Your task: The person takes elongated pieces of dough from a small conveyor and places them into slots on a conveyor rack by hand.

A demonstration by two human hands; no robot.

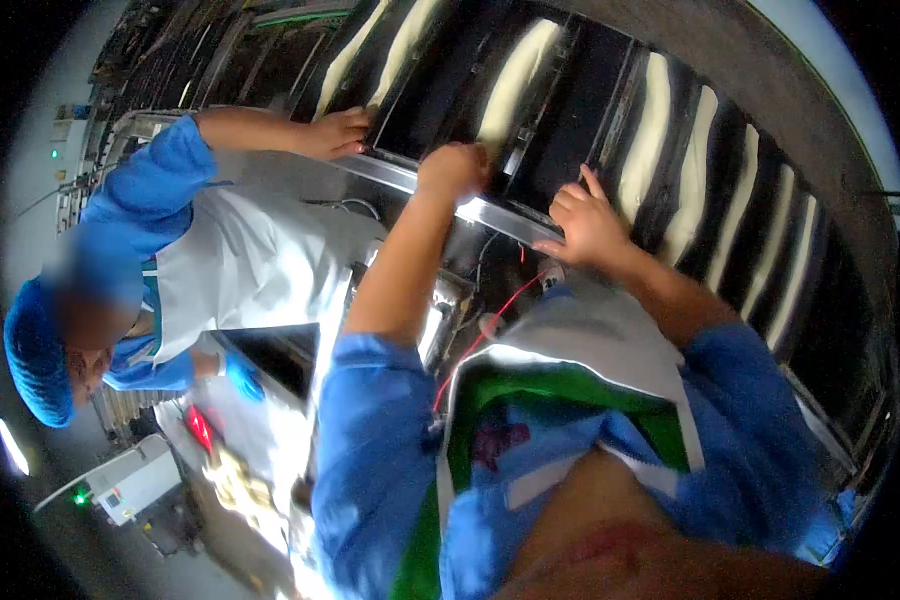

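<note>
My left hand (454,170) is closed at the metal rail (505,220), by the lower end of a long pale dough strip (517,80); what its fingers hold, if anything, is hidden. A small shiny piece (513,162) shows just right of it. My right hand (585,218) rests at the rail's right part, thumb and one finger stretched out, others slightly bent, nothing seen in it. Beside it another pale strip (646,135) lies on the dark trays (580,100).
A co-worker in blue and a white apron (260,260) stands at left, one hand (335,135) on the rail and a blue-gloved hand (242,377) lower down. More pale strips (698,170) lie at right. A red cord (490,325) hangs before my apron.
</note>
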